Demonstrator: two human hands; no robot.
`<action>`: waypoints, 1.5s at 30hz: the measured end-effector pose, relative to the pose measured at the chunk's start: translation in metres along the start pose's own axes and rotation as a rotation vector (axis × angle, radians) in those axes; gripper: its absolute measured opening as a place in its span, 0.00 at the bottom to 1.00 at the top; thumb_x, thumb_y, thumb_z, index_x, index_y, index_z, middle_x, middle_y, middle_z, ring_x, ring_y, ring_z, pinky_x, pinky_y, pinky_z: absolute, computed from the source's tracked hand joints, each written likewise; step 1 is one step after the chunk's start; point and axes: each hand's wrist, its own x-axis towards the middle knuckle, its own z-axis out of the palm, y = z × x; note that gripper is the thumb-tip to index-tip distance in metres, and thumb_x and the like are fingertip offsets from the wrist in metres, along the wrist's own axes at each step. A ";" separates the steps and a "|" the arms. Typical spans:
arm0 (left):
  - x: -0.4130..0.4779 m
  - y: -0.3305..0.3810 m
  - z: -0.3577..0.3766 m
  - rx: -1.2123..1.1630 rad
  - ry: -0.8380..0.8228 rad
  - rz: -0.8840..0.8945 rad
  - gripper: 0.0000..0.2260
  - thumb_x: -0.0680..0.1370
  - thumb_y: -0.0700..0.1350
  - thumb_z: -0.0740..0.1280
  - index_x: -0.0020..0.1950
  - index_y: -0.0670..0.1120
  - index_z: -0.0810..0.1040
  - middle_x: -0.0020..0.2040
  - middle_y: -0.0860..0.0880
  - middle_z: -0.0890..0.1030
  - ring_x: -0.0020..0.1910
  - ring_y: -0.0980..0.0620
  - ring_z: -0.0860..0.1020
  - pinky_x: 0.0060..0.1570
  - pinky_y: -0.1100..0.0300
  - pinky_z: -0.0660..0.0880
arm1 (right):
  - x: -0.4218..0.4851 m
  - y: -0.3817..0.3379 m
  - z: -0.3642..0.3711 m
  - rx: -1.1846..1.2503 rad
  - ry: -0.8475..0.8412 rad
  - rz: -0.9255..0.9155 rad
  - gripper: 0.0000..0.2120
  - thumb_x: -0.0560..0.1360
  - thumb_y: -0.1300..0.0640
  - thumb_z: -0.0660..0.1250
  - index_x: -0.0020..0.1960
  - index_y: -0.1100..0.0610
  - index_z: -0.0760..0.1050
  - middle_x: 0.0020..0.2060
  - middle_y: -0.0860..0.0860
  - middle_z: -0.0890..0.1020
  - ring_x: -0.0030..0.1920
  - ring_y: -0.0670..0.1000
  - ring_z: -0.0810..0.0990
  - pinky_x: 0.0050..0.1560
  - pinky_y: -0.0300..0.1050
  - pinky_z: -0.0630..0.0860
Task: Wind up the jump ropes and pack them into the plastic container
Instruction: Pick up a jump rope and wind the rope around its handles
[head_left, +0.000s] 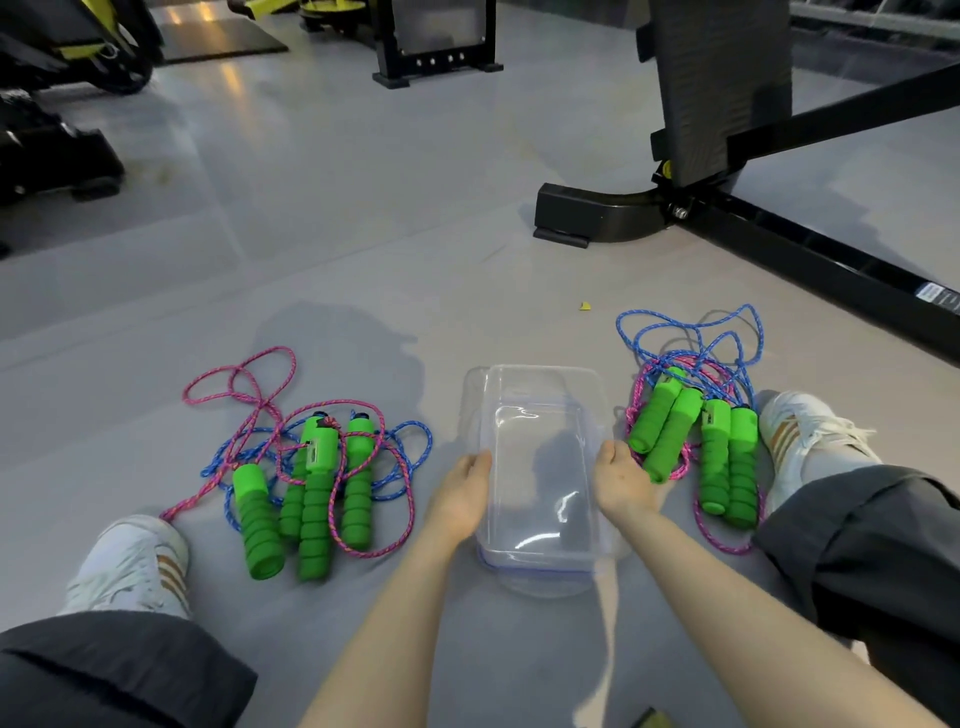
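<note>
My left hand (460, 491) and right hand (621, 480) each grip a long side of the plastic container (537, 371), which sits on the floor (363, 234). Tangled jump ropes (306, 478) (green foam handles) lie piled on either side of it.

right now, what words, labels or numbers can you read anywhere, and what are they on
None can be read.
Too blurred: white label on the black frame.
Too small: dark tag on a green handle in the left pile.
</note>
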 end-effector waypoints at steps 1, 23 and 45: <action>-0.003 -0.003 -0.005 0.009 0.031 0.005 0.18 0.81 0.52 0.54 0.65 0.45 0.72 0.62 0.43 0.76 0.60 0.43 0.75 0.58 0.55 0.70 | 0.007 -0.003 -0.004 -0.024 -0.060 -0.045 0.20 0.83 0.54 0.44 0.65 0.63 0.66 0.65 0.63 0.72 0.66 0.62 0.69 0.62 0.49 0.63; 0.004 -0.026 -0.014 0.938 0.449 0.807 0.25 0.76 0.60 0.53 0.49 0.45 0.84 0.51 0.43 0.83 0.55 0.44 0.80 0.69 0.45 0.54 | -0.012 -0.004 -0.001 0.015 0.083 0.038 0.33 0.74 0.69 0.56 0.76 0.63 0.45 0.71 0.65 0.61 0.68 0.63 0.66 0.65 0.52 0.64; -0.014 -0.055 -0.104 0.453 0.931 0.254 0.16 0.74 0.44 0.69 0.59 0.38 0.77 0.57 0.36 0.78 0.54 0.36 0.78 0.54 0.42 0.74 | -0.049 -0.102 0.068 -0.438 0.026 -0.863 0.26 0.73 0.60 0.53 0.70 0.62 0.66 0.65 0.62 0.71 0.64 0.63 0.68 0.67 0.54 0.63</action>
